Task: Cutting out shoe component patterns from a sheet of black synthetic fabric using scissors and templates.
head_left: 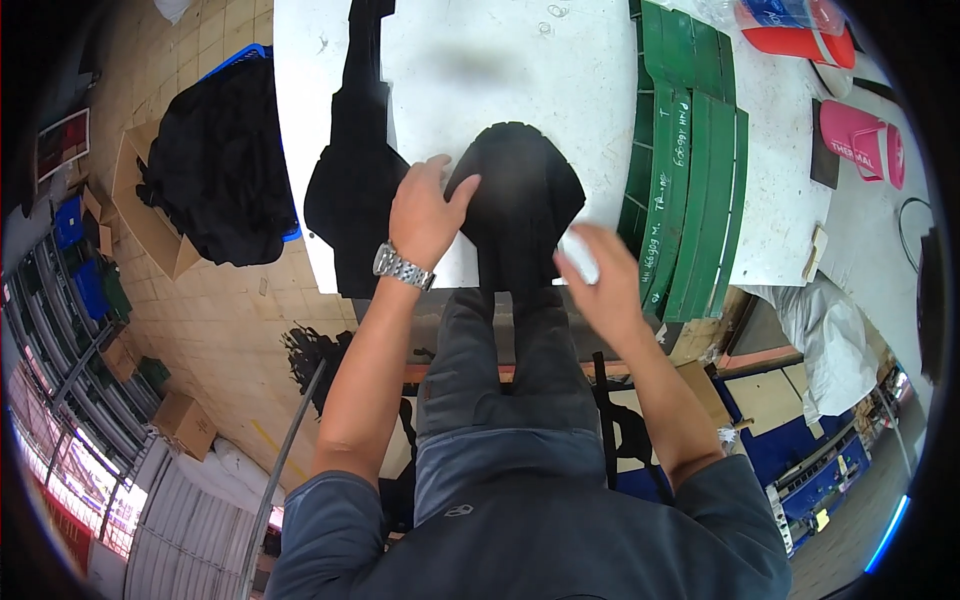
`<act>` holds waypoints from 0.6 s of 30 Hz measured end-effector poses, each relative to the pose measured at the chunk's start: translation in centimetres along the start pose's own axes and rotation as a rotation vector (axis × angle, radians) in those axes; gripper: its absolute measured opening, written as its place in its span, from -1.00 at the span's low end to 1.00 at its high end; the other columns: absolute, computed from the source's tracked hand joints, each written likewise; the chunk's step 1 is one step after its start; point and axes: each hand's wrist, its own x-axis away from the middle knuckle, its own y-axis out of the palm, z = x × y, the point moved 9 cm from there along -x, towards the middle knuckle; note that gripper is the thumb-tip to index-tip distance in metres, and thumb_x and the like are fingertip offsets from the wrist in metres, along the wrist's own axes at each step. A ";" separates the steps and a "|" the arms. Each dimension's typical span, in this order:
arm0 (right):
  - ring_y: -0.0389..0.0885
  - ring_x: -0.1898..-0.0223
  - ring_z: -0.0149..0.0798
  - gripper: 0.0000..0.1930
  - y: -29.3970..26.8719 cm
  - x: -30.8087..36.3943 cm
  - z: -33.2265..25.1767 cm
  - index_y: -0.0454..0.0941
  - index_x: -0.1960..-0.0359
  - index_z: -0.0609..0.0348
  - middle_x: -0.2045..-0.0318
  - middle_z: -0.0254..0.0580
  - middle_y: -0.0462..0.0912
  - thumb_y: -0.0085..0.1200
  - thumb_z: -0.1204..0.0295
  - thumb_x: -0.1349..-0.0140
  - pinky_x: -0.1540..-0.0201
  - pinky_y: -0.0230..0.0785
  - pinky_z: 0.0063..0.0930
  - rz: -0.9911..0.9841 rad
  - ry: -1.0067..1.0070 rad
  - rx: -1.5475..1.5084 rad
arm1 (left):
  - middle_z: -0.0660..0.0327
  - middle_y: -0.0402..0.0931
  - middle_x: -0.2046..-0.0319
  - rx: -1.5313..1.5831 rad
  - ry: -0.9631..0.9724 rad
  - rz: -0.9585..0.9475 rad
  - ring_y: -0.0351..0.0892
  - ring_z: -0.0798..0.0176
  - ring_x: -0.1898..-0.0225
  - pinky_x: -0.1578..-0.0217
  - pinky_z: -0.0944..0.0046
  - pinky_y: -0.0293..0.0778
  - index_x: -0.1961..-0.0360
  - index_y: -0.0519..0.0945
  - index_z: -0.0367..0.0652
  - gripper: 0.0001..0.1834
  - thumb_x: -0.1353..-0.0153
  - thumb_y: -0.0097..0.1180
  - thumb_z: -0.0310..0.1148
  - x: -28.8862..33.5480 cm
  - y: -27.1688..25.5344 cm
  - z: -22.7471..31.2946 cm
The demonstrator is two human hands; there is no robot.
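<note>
On the white table (460, 95) lies a black fabric piece (525, 190) with a rounded far end and angled sides. My left hand (425, 212) is open at its left edge, thumb and fingers apart, the thumb by the cloth. A metal-band watch (402, 267) is on that wrist. Near the piece's right edge, my right hand (607, 290) is smeared by motion. Something white shows between its thumb and fingers; whether it is held or just the tabletop, I cannot tell. More black fabric (350, 200) lies left of my left hand, stretching toward the far edge.
Green slatted panels (685, 170) with handwriting lie along the table's right side. A pink jug (860, 140) and red container (800, 42) are beyond them. Left of the table, black cloth (225, 165) fills a blue basket (292, 236) beside an opened cardboard box (160, 250).
</note>
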 end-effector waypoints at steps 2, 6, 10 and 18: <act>0.65 -0.03 0.17 -0.60 0.3 -2.9 2.7 0.58 -0.05 0.32 0.03 0.11 0.67 0.35 0.40 -0.23 -0.12 0.50 -0.13 0.092 0.072 -0.020 | -0.10 0.67 0.11 0.041 -0.096 -0.113 0.71 -0.06 0.12 0.11 0.08 0.60 -0.16 0.59 -0.35 -0.41 -0.25 0.39 -0.14 0.4 1.2 -1.0; 0.64 0.07 0.18 -0.59 2.0 -4.0 7.5 0.59 0.00 0.33 0.14 0.12 0.65 0.38 0.36 -0.19 -0.04 0.49 -0.13 0.187 0.320 0.124 | -0.12 0.66 0.16 0.027 -0.184 -0.171 0.68 -0.14 0.13 0.12 -0.01 0.59 -0.10 0.60 -0.34 -0.48 -0.20 0.41 -0.27 0.9 3.0 -2.0; 0.62 0.16 0.09 -0.61 3.5 -4.5 9.1 0.58 0.07 0.32 0.22 0.09 0.63 0.42 0.36 -0.16 0.04 0.47 -0.12 0.107 0.477 0.079 | -0.16 0.62 0.17 0.013 -0.255 -0.197 0.64 -0.27 0.09 0.11 -0.13 0.57 0.10 0.57 -0.31 -0.58 -0.12 0.45 -0.31 0.6 3.8 -2.3; 0.61 0.36 -0.27 -0.67 4.1 -3.6 8.1 0.57 0.08 0.30 0.37 -0.15 0.65 0.41 0.50 -0.17 0.21 0.49 -0.41 0.220 0.440 -0.214 | -0.16 0.62 0.20 0.062 -0.265 -0.120 0.64 -0.28 0.13 0.14 -0.14 0.56 0.12 0.55 -0.29 -0.59 -0.12 0.45 -0.32 1.3 3.3 -1.9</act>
